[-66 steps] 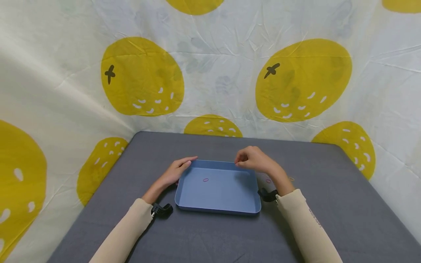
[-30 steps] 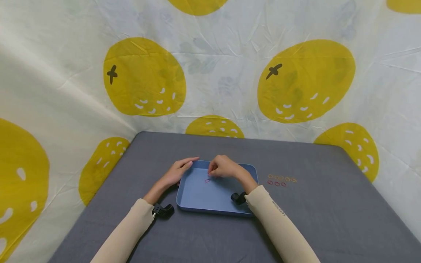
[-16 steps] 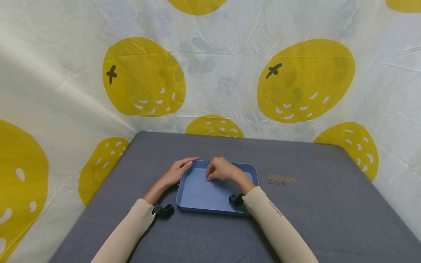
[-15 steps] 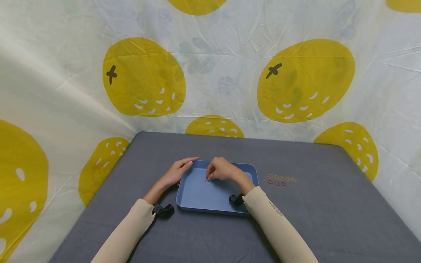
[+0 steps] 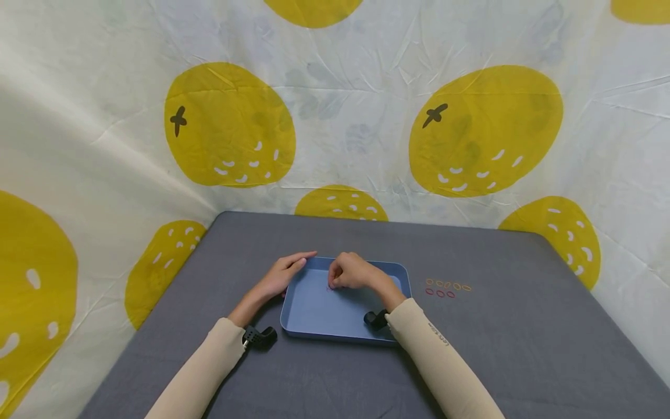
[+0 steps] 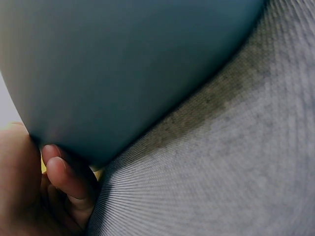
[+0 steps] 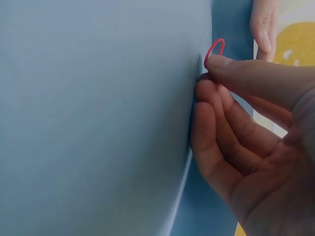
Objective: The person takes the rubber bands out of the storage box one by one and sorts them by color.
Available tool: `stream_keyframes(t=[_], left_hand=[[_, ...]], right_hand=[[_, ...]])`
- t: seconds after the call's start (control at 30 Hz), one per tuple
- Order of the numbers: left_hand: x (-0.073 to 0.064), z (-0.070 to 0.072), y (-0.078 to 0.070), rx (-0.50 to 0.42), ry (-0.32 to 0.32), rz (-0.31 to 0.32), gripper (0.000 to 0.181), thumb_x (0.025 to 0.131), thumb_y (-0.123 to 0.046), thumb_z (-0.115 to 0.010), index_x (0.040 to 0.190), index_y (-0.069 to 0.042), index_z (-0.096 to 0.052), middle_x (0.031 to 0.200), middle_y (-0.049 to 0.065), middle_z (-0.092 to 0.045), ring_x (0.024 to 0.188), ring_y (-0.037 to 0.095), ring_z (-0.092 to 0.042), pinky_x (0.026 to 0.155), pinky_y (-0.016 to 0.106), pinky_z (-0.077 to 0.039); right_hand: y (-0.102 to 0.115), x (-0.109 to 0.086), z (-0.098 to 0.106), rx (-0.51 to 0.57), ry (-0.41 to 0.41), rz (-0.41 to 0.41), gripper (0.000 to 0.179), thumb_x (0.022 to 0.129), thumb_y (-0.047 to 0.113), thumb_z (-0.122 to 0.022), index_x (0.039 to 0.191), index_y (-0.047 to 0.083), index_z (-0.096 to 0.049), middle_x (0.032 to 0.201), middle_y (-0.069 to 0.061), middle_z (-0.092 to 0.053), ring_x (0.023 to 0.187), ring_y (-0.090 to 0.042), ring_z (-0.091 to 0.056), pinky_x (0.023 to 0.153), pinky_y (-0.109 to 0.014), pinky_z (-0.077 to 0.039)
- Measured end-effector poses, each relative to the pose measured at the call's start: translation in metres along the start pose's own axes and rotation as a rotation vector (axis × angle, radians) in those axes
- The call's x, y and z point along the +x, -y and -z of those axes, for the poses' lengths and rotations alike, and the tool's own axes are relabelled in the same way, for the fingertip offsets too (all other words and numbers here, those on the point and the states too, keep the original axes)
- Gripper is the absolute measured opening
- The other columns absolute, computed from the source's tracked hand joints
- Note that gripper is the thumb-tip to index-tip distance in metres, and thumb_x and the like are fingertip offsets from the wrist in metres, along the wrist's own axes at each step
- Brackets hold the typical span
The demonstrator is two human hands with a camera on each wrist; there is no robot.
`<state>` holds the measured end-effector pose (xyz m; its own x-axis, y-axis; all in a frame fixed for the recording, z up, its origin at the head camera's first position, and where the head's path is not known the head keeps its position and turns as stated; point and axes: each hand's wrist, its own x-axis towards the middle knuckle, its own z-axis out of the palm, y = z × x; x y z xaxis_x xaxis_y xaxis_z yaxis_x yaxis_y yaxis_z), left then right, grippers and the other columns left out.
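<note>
My right hand (image 5: pixel 356 271) is low over the blue tray (image 5: pixel 324 317), left of its middle. Its thumb and forefinger pinch a small red rubber band (image 7: pixel 214 51), whose loop stands up past the thumb tip in the right wrist view. The other fingers are curled against the tray floor. At the tray's far left corner, my left hand (image 5: pixel 278 276) holds the side, its thumb by the rim and forefinger reaching along the corner. Curled left fingertips (image 6: pixel 64 177) show against the outer wall in the left wrist view.
On the grey table (image 5: pixel 502 326), right of the tray, lie a row of several yellow rubber bands (image 5: pixel 457 286) and below it three red rubber bands (image 5: pixel 440 294). A cloth curtain (image 5: pixel 356 116) with yellow fruit prints hangs behind and left of the table.
My right hand has moved left from the tray's far right corner and down to the red band on its floor, and now pinches it. The left hand has stayed at the tray.
</note>
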<state>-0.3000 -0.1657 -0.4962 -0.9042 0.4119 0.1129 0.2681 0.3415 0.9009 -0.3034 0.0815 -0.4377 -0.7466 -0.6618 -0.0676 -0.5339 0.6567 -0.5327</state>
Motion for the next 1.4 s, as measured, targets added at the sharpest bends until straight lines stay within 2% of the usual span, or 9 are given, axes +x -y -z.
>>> stream_keyframes(t=[0.67,1.1,1.4], left_hand=[[0.000,-0.001,-0.001,-0.024,-0.004,0.007,0.043,0.112,-0.036,-0.044,0.150,-0.021,-0.056,0.149,0.016,-0.056,0.036,0.017,-0.039,0.036,0.036,-0.042],[0.001,-0.001,0.001,-0.003,-0.003,0.003,0.043,0.112,-0.035,-0.043,0.151,-0.020,-0.056,0.152,0.016,-0.054,0.036,0.018,-0.040,0.037,0.038,-0.044],[0.000,0.000,0.000,-0.009,0.000,-0.011,0.042,0.113,-0.032,-0.044,0.151,-0.019,-0.055,0.152,0.016,-0.054,0.034,0.019,-0.040,0.036,0.037,-0.043]], right_hand=[[-0.002,-0.007,0.011,0.035,-0.026,-0.018,0.012,0.092,0.008,-0.076,0.081,0.012,-0.078,0.073,0.003,-0.069,0.062,-0.009,-0.058,0.059,-0.022,-0.051],[-0.005,-0.028,0.035,-0.004,-0.071,0.006,0.007,0.090,0.011,-0.076,0.083,0.012,-0.078,0.079,0.004,-0.073,0.067,-0.008,-0.060,0.064,-0.024,-0.052],[-0.012,-0.053,0.055,0.001,-0.094,0.014,0.007,0.092,0.008,-0.074,0.086,0.007,-0.079,0.080,0.002,-0.074,0.069,-0.008,-0.062,0.066,-0.027,-0.054]])
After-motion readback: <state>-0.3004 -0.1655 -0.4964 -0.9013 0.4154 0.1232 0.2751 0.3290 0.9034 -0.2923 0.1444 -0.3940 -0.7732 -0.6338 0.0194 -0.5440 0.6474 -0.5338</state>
